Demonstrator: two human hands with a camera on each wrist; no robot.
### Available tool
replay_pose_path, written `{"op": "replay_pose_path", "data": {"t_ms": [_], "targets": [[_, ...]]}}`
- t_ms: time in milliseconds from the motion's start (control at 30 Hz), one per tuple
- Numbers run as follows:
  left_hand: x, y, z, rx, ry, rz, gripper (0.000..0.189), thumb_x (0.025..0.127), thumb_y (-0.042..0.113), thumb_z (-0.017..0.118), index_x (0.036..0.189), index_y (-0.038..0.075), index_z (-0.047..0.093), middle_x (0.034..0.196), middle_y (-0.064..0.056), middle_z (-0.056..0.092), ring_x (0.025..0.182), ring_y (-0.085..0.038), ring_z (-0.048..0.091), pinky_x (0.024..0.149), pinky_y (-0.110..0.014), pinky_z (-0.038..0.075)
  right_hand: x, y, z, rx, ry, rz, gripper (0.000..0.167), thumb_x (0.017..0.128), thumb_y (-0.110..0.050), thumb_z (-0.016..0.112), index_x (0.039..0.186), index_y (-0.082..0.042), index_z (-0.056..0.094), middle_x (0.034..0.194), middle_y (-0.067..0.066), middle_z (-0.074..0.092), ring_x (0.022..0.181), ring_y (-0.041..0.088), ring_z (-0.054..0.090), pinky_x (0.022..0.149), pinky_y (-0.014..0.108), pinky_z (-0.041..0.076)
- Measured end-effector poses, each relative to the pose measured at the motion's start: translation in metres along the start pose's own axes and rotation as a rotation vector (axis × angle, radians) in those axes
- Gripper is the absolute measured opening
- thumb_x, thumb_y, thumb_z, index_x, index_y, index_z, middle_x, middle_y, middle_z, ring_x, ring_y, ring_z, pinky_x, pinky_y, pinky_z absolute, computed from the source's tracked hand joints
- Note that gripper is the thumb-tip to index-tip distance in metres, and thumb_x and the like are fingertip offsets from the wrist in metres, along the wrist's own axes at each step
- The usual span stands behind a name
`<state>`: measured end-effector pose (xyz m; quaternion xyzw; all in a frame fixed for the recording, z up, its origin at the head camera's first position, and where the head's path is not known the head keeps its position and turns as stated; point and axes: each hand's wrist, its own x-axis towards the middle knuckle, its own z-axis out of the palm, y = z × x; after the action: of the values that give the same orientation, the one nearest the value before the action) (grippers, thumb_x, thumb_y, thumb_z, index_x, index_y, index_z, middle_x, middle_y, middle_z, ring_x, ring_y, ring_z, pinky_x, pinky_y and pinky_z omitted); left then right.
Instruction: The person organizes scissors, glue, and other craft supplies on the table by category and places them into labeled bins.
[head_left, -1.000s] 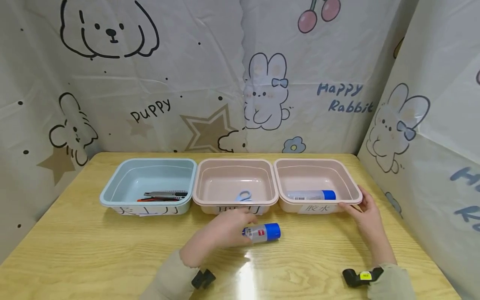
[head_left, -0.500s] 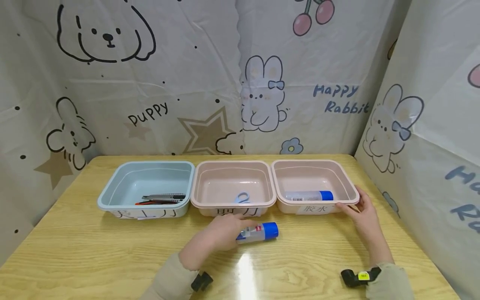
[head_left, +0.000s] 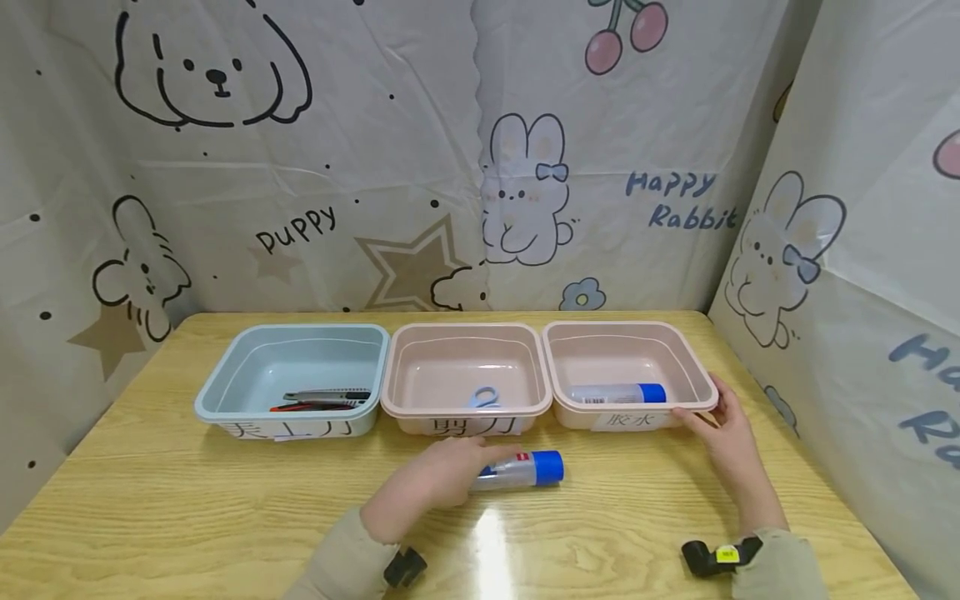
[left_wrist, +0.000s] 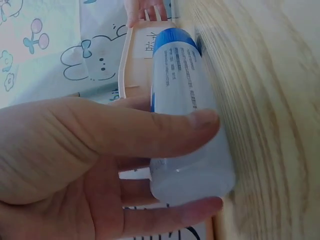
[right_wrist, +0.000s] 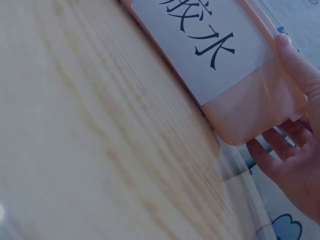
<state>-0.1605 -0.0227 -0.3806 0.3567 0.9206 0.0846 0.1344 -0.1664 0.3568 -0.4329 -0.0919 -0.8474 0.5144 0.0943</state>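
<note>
In front of the middle bin, my left hand (head_left: pixel 442 472) grips a clear glue bottle (head_left: pixel 510 473) with a blue cap. The bottle lies on its side, cap to the right. Seen from the left wrist, the thumb (left_wrist: pixel 170 131) crosses the bottle, with fingers on its far side. My right hand (head_left: pixel 731 442) holds the front right corner of the right pink bin (head_left: pixel 570 417), thumb at the rim and fingers around the side. Another blue-capped glue bottle (head_left: pixel 618 393) lies inside that bin. The right wrist view shows the bin's white label (right_wrist: pixel 205 45) close up.
Left of that bin stand a middle pink bin (head_left: pixel 401 408) with light blue scissors (head_left: pixel 486 397) and a blue bin (head_left: pixel 217 408) with several utility knives (head_left: pixel 326 396). The bins sit in a row along the wooden table's (head_left: pixel 187 517) back. Patterned cloth (head_left: pixel 420 167) hangs behind.
The glue bottle has turned about its length under my left hand, which reaches a little further over it; lately the bottle has shifted slightly right. My right hand stays at the bin corner.
</note>
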Motion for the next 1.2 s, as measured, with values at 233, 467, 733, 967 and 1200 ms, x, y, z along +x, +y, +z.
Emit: {"op": "replay_pose_path", "data": {"t_ms": [233, 467, 733, 967, 1200], "targets": [[0.007, -0.003, 0.001, -0.02, 0.025, 0.049, 0.069, 0.07, -0.012, 0.065, 0.128, 0.025, 0.052, 0.118, 0.0, 0.06, 0.101, -0.016, 0.058, 0.088, -0.032, 0.047, -0.001, -0.003, -0.001, -0.002, 0.0, 0.004, 0.084, 0.086, -0.037, 0.059, 0.148, -0.018, 0.005, 0.149, 0.016, 0.02, 0.132, 0.034, 0.025, 0.104, 0.043, 0.031], [0.011, 0.005, -0.004, -0.101, 0.146, 0.124, 0.061, 0.073, -0.002, 0.068, 0.127, 0.02, 0.053, 0.118, 0.001, 0.061, 0.101, -0.013, 0.058, 0.086, -0.027, 0.048, -0.002, -0.004, -0.001, 0.015, 0.0, 0.006, 0.084, 0.086, -0.038, 0.059, 0.148, -0.019, 0.006, 0.149, 0.016, 0.02, 0.132, 0.034, 0.025, 0.104, 0.048, 0.029], [0.027, 0.031, -0.031, -0.157, 0.327, 0.118, 0.066, 0.075, 0.005, 0.072, 0.134, 0.02, 0.045, 0.127, 0.0, 0.055, 0.113, -0.016, 0.054, 0.09, -0.03, 0.047, -0.004, -0.006, -0.002, -0.003, -0.001, -0.02, 0.083, 0.086, -0.036, 0.06, 0.147, -0.017, 0.008, 0.147, 0.017, 0.024, 0.13, 0.033, 0.029, 0.102, 0.034, 0.036], [0.065, 0.045, -0.052, -0.214, 0.323, 0.07, 0.065, 0.078, 0.003, 0.069, 0.135, 0.022, 0.044, 0.127, 0.001, 0.056, 0.111, -0.015, 0.055, 0.088, -0.028, 0.048, -0.001, -0.009, -0.001, 0.022, 0.004, -0.017, 0.083, 0.085, -0.036, 0.061, 0.147, -0.018, 0.008, 0.146, 0.017, 0.024, 0.129, 0.034, 0.028, 0.104, 0.048, 0.03], [0.106, 0.056, -0.058, -0.274, 0.318, 0.044, 0.067, 0.077, -0.003, 0.066, 0.134, 0.024, 0.045, 0.123, 0.002, 0.057, 0.103, -0.011, 0.056, 0.085, -0.027, 0.049, -0.001, -0.007, 0.0, 0.022, 0.012, -0.005, 0.084, 0.085, -0.037, 0.06, 0.147, -0.017, 0.007, 0.148, 0.018, 0.021, 0.131, 0.036, 0.026, 0.103, 0.052, 0.028]]}}
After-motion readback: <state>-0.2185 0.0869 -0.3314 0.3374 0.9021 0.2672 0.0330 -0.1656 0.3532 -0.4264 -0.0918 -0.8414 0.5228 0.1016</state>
